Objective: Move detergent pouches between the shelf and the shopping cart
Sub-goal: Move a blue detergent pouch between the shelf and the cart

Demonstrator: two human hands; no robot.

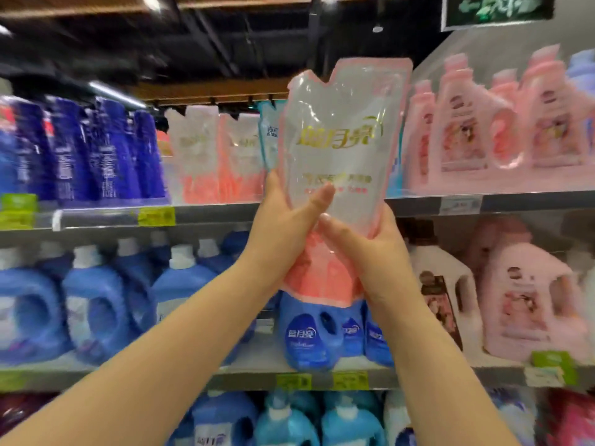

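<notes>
While the left hand [283, 217] grips its lower left edge and the right hand [370, 249] clasps its lower right, the pink-and-white detergent pouch [341, 149] stands upright at frame centre, before the upper shelf [209, 215] of matching pouches [219, 156].

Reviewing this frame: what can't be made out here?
- The shopping cart: outside the head view's frame.
- Lower part of the pouch, head view: covered by the left hand and right hand.
- Small print on the pouch, head view: blurred.
- Shelf price tags, head view: blurred, unreadable.
</notes>
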